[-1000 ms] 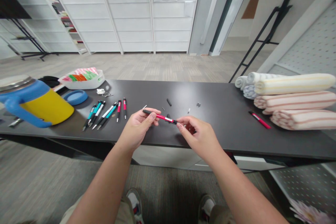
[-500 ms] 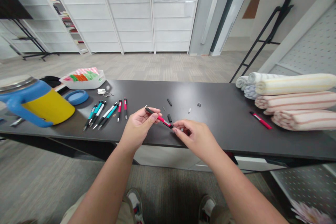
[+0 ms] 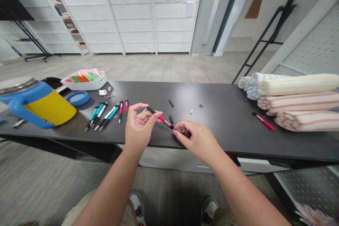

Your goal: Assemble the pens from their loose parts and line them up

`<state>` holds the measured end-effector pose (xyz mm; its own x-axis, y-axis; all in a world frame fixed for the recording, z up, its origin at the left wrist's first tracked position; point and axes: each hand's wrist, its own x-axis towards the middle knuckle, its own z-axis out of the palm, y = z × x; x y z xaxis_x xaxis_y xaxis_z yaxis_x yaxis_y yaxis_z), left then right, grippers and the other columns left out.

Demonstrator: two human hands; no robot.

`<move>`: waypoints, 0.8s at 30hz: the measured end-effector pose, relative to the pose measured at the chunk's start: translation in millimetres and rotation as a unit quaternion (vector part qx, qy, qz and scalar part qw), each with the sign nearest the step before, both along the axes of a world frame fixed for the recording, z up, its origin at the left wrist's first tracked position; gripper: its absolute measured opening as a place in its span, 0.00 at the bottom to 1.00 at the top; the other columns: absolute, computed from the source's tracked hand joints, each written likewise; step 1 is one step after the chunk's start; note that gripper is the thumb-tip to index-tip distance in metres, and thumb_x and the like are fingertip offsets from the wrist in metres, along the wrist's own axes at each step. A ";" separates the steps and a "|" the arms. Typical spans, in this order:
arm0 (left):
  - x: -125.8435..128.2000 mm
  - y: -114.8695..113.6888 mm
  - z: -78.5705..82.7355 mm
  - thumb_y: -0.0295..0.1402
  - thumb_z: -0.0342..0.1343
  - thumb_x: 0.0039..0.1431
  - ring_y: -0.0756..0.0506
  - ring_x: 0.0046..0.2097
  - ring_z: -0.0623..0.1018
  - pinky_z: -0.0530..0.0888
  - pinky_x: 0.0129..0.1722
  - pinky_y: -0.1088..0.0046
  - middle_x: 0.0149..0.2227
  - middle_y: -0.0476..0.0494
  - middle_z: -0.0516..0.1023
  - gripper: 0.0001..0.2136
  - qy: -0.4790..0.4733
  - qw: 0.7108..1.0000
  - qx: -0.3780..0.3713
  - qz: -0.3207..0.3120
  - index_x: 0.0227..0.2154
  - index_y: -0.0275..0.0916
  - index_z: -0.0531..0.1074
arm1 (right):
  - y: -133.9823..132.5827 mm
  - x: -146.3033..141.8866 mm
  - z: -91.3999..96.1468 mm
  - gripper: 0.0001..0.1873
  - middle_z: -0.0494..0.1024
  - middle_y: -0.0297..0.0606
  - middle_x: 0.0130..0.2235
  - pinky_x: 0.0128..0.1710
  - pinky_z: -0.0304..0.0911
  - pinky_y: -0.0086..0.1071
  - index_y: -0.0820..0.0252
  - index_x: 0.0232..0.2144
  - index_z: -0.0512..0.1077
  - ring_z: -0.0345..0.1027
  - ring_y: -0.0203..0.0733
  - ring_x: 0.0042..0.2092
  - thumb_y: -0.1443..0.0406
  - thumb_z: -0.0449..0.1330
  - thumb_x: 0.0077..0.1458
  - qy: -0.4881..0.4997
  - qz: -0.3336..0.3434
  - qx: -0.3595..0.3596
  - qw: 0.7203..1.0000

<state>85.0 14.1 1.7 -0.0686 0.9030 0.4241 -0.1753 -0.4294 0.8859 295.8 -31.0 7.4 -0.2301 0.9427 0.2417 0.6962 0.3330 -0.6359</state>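
My left hand (image 3: 139,127) pinches the black upper end of a red and black pen (image 3: 161,117) above the front of the black table (image 3: 225,130). My right hand (image 3: 197,139) has its fingertips pinched at the pen's lower tip. The pen slants down to the right between the two hands. Small black pen parts (image 3: 171,103) and tiny metal bits (image 3: 200,105) lie on the table just beyond my hands. A row of several teal and red pens (image 3: 106,113) lies to the left of my left hand.
A yellow and blue jug (image 3: 37,104) lies on its side at the far left, near a blue lid (image 3: 77,97) and a white tray (image 3: 84,79) of coloured items. Rolled striped towels (image 3: 296,100) are stacked at the right, with one red pen (image 3: 262,120) beside them.
The pen has tilted more steeply, its right end lower. My right hand has shifted left and slightly down along the pen's tip; my left hand has opened its upper fingers a little.
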 end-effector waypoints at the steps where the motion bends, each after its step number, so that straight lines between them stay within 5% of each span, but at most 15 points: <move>1: 0.6 -0.5 0.2 0.34 0.70 0.61 0.46 0.36 0.87 0.83 0.40 0.70 0.37 0.46 0.86 0.22 0.001 1.000 0.000 0.008 0.50 0.43 0.63 | 0.1 0.0 0.0 0.03 0.82 0.30 0.34 0.33 0.58 0.31 0.53 0.39 0.79 0.71 0.37 0.33 0.62 0.65 0.65 0.000 0.001 -0.001 1.000; 11: 8.3 -3.6 4.5 0.33 0.71 0.60 0.48 0.34 0.86 0.81 0.38 0.72 0.34 0.45 0.86 0.21 -0.005 0.999 0.022 0.038 0.49 0.39 0.67 | 1.4 -1.4 -0.7 0.07 0.80 0.29 0.34 0.32 0.56 0.31 0.54 0.39 0.76 0.69 0.37 0.32 0.59 0.69 0.63 -0.005 -0.007 -0.004 1.000; 21: 7.3 -3.4 4.1 0.34 0.71 0.60 0.45 0.37 0.88 0.83 0.41 0.69 0.35 0.46 0.86 0.21 -0.009 0.999 0.028 0.036 0.49 0.40 0.66 | -0.3 0.1 -1.5 0.08 0.82 0.35 0.40 0.41 0.60 0.34 0.54 0.41 0.77 0.75 0.42 0.41 0.62 0.58 0.72 -0.039 0.042 0.041 0.997; 24: 7.6 -3.9 4.8 0.33 0.71 0.61 0.46 0.35 0.87 0.83 0.40 0.69 0.35 0.46 0.86 0.21 -0.012 0.999 0.026 0.034 0.49 0.40 0.66 | -0.3 -1.1 -0.6 0.07 0.82 0.32 0.38 0.36 0.58 0.33 0.54 0.42 0.76 0.73 0.40 0.37 0.58 0.65 0.68 -0.035 0.024 0.020 0.999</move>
